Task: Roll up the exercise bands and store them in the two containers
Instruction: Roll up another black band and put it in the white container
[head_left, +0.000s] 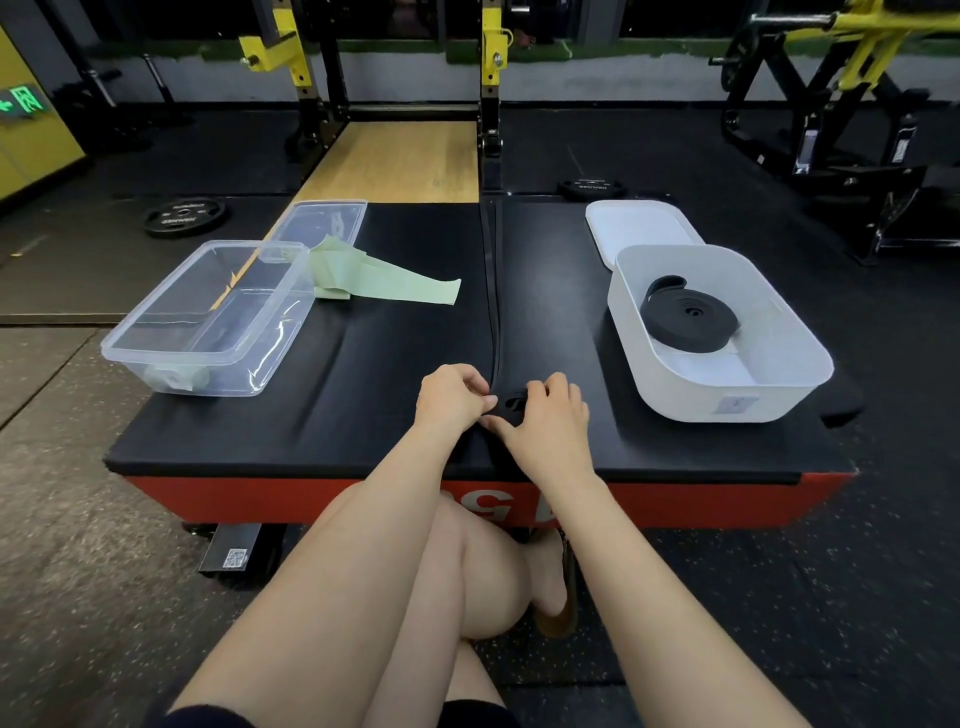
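The left hand (453, 397) and right hand (545, 415) are pinching the started coil of the black band (491, 270) at the worktop's (322, 415) near edge; keeping turns tight and edges aligned should help.

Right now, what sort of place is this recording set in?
Most likely a gym: a weight plate lies on the rubber floor, a yellow and black squat rack stands behind the padded box, and another plate-loaded machine stands at right.
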